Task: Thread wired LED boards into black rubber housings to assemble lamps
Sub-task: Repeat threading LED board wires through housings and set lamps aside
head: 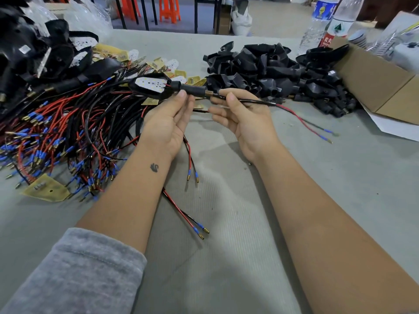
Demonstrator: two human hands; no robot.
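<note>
My left hand (169,123) pinches the stem of a black rubber housing (192,89) held above the table. A white LED board (150,83) sits in the housing's wide end, at the left. My right hand (244,116) grips the black sheathed wire (256,102) just past the brass threaded end of the stem. The wire's red and black leads (306,125) trail right onto the table and end in blue-sleeved terminals. A heap of bare black housings (272,71) lies at the back right. Wired boards in a red and black tangle (68,132) fill the left.
Finished black lamps (34,55) are stacked at the far left. A cardboard box (381,87) stands at the right, with two water bottles (328,21) behind it. Two loose wire pairs (188,214) lie between my forearms on the grey table (226,257). Orange stools (169,7) stand beyond the table.
</note>
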